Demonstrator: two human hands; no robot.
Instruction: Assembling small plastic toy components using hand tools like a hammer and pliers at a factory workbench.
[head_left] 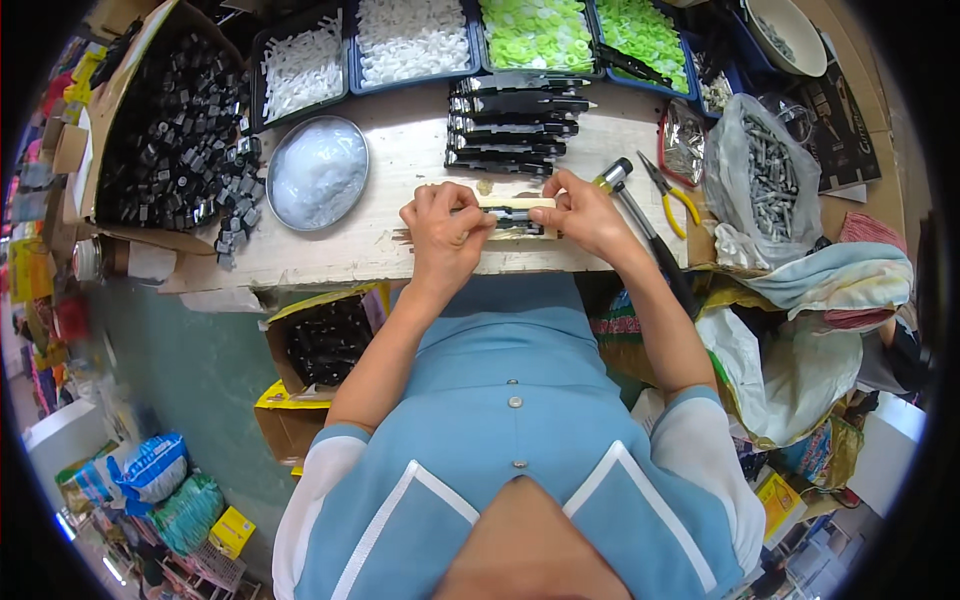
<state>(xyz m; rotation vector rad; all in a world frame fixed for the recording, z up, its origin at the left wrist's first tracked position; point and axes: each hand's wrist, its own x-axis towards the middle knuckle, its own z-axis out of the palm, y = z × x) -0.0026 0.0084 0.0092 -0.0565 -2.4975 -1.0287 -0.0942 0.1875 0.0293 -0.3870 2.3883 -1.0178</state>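
Note:
A slim black part (512, 218) with metallic bits lies across a pale wooden block (516, 202) near the bench's front edge. My left hand (445, 235) is closed at the part's left end, its fingertips bent and pinched together. At the other end, my right hand (590, 218) pinches the part, the thumb flat along it and the index finger raised behind. My fingers cover both ends. Just beyond my hands, several similar black assemblies (512, 130) are stacked in a row. A hammer (645, 215) rests right of my right hand, with yellow-handled pliers (668, 190) beside it.
At left stand a round metal dish (305, 185) of whitish stuff and a carton (140, 90) spilling black parts. Trays of white pieces (415, 40) and green pieces (538, 35) line the back. A plastic bag (765, 180) of metal parts sits at right.

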